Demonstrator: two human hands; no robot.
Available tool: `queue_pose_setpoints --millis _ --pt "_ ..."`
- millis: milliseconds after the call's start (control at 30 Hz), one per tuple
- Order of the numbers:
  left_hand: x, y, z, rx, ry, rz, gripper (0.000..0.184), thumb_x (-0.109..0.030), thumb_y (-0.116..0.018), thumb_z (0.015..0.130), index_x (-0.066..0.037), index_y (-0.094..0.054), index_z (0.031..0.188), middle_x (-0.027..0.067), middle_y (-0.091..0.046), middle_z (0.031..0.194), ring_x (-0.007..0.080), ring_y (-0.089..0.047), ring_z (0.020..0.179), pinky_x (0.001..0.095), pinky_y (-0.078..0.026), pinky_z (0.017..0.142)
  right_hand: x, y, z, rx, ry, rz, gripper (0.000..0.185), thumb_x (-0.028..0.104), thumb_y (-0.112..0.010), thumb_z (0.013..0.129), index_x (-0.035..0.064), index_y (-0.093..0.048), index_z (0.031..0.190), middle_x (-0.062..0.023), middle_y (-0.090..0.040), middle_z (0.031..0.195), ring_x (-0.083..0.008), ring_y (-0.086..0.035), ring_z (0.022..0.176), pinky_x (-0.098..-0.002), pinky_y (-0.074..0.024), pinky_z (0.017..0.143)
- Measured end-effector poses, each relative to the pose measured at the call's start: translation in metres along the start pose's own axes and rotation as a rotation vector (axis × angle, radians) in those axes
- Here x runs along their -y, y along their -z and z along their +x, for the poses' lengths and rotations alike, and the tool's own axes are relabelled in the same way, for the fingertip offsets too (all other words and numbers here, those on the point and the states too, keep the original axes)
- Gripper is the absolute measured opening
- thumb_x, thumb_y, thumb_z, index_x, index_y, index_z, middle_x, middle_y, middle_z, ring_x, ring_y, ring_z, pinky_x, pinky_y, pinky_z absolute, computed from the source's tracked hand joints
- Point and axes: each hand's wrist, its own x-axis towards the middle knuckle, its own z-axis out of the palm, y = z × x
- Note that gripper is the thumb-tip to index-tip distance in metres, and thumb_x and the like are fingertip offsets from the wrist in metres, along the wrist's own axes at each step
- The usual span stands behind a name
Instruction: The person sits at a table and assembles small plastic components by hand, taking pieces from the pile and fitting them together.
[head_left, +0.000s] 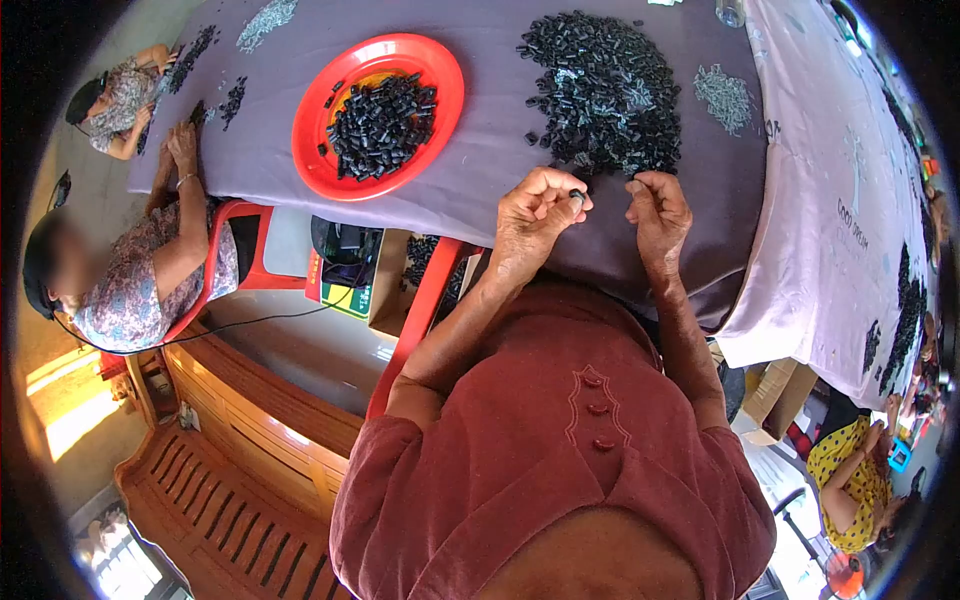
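Note:
My left hand [540,215] is raised at the table's near edge, thumb and fingers pinched on a small black piece [577,195]. To its right, my right hand [660,212] has its thumb and forefinger pressed together by the near edge of a pile of black pieces [600,90]; what they hold, if anything, is too small to make out. Lighter pieces lie scattered over that pile. A red plate [308,120] holding a heap of similar black pieces [380,130] sits on the purple cloth to the left.
Small pale pieces [723,98] lie right of the pile, with another group [266,22] at the far left. People sit at the left and lower right. A red chair [420,325] and open boxes [775,400] stand beside the table.

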Motion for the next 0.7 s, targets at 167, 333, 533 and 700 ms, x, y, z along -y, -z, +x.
queue_pose_setpoints --millis 167,333,533,700 --pt "-0.001 -0.005 0.0 -0.055 0.009 0.026 0.012 0.004 -0.047 0.07 -0.001 -0.047 0.08 0.002 -0.048 0.07 0.0062 -0.046 0.064 0.0175 -0.039 0.057 0.001 0.001 0.003 -0.017 -0.013 0.011 0.005 0.003 -0.049 0.07 0.0028 -0.048 0.075 0.001 -0.046 0.058 -0.0038 -0.04 0.045 -0.0168 -0.0356 0.041" --pt "0.0 -0.001 -0.003 -0.055 -0.025 0.035 0.013 0.005 -0.049 0.068 0.0 -0.048 0.08 -0.0009 -0.045 0.069 0.0039 -0.042 0.063 0.0154 -0.036 0.057 -0.001 0.0 0.003 -0.004 0.022 -0.009 0.006 0.003 -0.049 0.07 0.0027 -0.049 0.076 0.0013 -0.047 0.059 -0.0037 -0.041 0.046 -0.0166 -0.0361 0.042" --pt "-0.004 -0.006 -0.002 -0.014 -0.105 0.083 0.014 0.002 -0.05 0.07 -0.001 -0.051 0.084 -0.0008 -0.046 0.071 0.0033 -0.042 0.063 0.015 -0.035 0.057 0.004 0.004 0.004 0.042 -0.017 0.056 0.007 0.001 -0.05 0.07 0.0029 -0.052 0.076 0.0015 -0.048 0.06 -0.0033 -0.041 0.046 -0.0156 -0.0344 0.042" --pt "-0.005 -0.006 -0.006 0.02 -0.021 0.136 0.013 0.002 -0.049 0.07 -0.001 -0.052 0.083 0.0003 -0.049 0.071 0.004 -0.043 0.063 0.0158 -0.037 0.056 0.034 -0.001 -0.006 0.093 -0.098 0.099 0.008 0.0 -0.05 0.069 0.0026 -0.052 0.076 0.0008 -0.048 0.061 -0.0037 -0.04 0.046 -0.0155 -0.0326 0.042"
